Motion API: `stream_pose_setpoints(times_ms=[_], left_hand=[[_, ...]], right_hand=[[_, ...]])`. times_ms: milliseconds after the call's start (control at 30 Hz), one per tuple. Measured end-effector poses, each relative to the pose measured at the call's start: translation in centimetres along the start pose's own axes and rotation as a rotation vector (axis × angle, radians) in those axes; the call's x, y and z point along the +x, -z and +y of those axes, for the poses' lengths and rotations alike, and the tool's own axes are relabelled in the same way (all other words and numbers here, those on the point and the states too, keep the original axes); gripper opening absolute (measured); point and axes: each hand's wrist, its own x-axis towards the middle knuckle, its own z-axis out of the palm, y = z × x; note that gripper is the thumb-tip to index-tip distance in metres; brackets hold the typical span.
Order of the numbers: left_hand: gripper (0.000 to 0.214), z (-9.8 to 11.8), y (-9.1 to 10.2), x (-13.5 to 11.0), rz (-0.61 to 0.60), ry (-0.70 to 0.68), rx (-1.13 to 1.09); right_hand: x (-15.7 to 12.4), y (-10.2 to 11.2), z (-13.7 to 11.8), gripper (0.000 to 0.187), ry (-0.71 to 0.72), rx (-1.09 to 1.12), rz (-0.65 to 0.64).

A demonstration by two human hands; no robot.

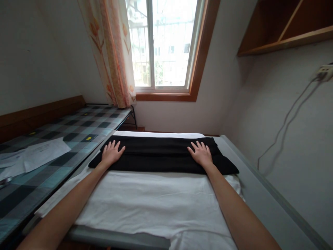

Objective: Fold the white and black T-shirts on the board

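A folded black cloth (161,154) lies across the far part of a table covered with a white sheet (156,198). My left hand (111,152) rests flat on the cloth's left end, fingers spread and open. My right hand (201,152) lies flat on the cloth's right part, fingers stretched out too. Both arms reach forward over the white sheet. Neither hand holds anything.
A bed with a checked blue-grey cover (65,139) stands close on the left, with white papers (33,156) on it. A window (161,45) and patterned curtain (111,52) are ahead. A wall with a hanging cable (283,128) runs along the right, under a wooden shelf (283,31).
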Motion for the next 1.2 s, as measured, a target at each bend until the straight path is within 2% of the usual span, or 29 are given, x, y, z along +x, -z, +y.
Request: stream_pose_setpoints(times_ms=[100, 200, 267, 367, 467, 567, 667, 833, 967, 1100, 1200], left_hand=[[0.068, -2.2, 0.0, -0.8, 0.023, 0.049, -0.005], [0.067, -2.6, 0.2, -1.5, 0.066, 0.075, -0.022], [0.065, -2.5, 0.5, -1.8, 0.093, 0.087, -0.042], [0.058, -2.4, 1.0, -1.9, 0.133, 0.106, -0.101], [0.05, -2.8, 1.4, -1.9, 0.187, 0.115, -0.165], [0.049, -3.4, 1.6, -2.0, 0.235, 0.104, -0.182], [0.047, -3.8, 1.8, -2.1, 0.227, 0.087, -0.166], [0.03, -4.0, 2.0, -2.0, 0.238, 0.081, -0.153], [0.025, -4.2, 2.0, -2.0, 0.269, 0.09, -0.126], [0.026, -4.2, 2.0, -1.9, 0.276, 0.089, -0.094], [0.026, -4.1, 2.2, -2.0, 0.273, 0.096, -0.09]], right_hand=[[-0.1, -0.1, -0.1, 0.062, 0.001, 0.002, 0.008], [-0.2, -0.2, 0.0, 0.058, 0.014, 0.018, 0.065], [-0.4, -0.2, 0.1, 0.052, 0.044, 0.06, 0.15], [-0.6, 0.0, 0.2, 0.038, 0.266, 0.187, 0.284], [-0.8, 0.3, -0.1, 0.028, 0.538, 0.311, 0.32], [-1.0, 0.6, -0.6, 0.021, 0.627, 0.351, 0.321], [-1.1, 0.8, -1.0, 0.015, 0.647, 0.335, 0.332], [-1.1, 1.2, -0.9, 0.016, 0.643, 0.289, 0.299], [-1.1, 1.6, -0.3, 0.024, 0.577, 0.206, 0.269], [-0.9, 1.6, 0.5, 0.017, 0.527, 0.148, 0.245], [-0.7, 1.4, 0.8, 0.015, 0.488, 0.174, 0.285]])
